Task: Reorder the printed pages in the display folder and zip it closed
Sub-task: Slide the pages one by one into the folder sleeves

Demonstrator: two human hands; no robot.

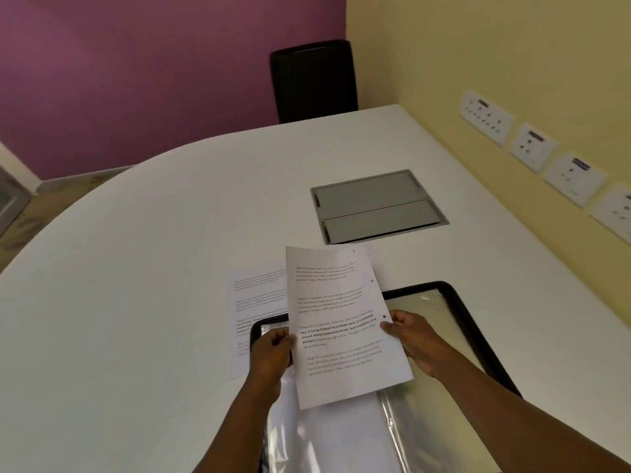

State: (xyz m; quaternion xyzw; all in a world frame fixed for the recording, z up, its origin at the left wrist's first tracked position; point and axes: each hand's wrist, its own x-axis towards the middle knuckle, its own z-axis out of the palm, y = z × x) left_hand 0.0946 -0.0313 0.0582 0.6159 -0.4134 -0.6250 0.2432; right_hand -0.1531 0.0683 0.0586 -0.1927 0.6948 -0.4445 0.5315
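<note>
A printed page [338, 322] with several paragraphs of text is held in the air above the open display folder [457, 312]. My left hand [273, 349] pinches its left edge and my right hand [409, 332] pinches its right edge. The folder has a black zip border and shiny clear sleeves, and it lies on the white table in front of me. Another printed page [256, 302] lies flat on the table, partly under the folder's left corner. A blank white sheet [341, 435] shows in the folder below the held page.
The white table [153, 268] curves away to the left. A grey cable hatch [377, 206] is set into it beyond the pages. A black chair [312, 80] stands at the far end. Wall sockets [532, 145] line the yellow wall on the right.
</note>
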